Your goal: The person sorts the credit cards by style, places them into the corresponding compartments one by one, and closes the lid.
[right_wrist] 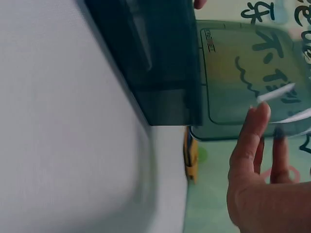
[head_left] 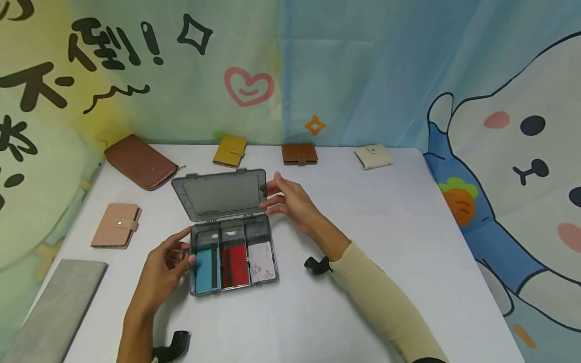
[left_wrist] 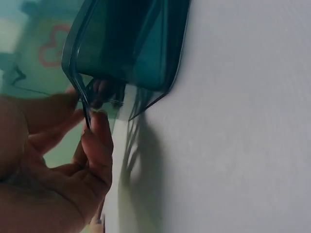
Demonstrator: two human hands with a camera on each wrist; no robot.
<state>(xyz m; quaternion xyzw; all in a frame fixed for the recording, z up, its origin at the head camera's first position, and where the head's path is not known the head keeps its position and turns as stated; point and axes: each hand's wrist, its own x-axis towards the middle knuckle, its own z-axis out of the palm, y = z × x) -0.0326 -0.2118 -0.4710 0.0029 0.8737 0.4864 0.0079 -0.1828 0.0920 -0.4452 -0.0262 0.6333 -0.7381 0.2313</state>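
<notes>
A smoky see-through plastic card box (head_left: 233, 288) lies on the table with its lid (head_left: 218, 194) raised on the far side. In its three compartments sit a blue card (head_left: 204, 269) with a dark stripe, a red card (head_left: 238, 264) with a dark stripe, and a pale patterned card (head_left: 262, 262). My left hand (head_left: 163, 272) pinches the box's left wall between thumb and fingers, seen closely in the left wrist view. At the lid's right edge, my right hand (head_left: 292, 201) touches the plastic with fairly straight fingers; its thumb points up, apart from the lid.
Along the back stand a brown zip wallet (head_left: 140, 161), a yellow wallet (head_left: 230, 151), a brown wallet (head_left: 299, 154) and a cream wallet (head_left: 374, 157). At left lie a pink wallet (head_left: 115, 225) and a long grey flat item (head_left: 59, 307). A printed curtain (head_left: 363, 75) hangs behind the table.
</notes>
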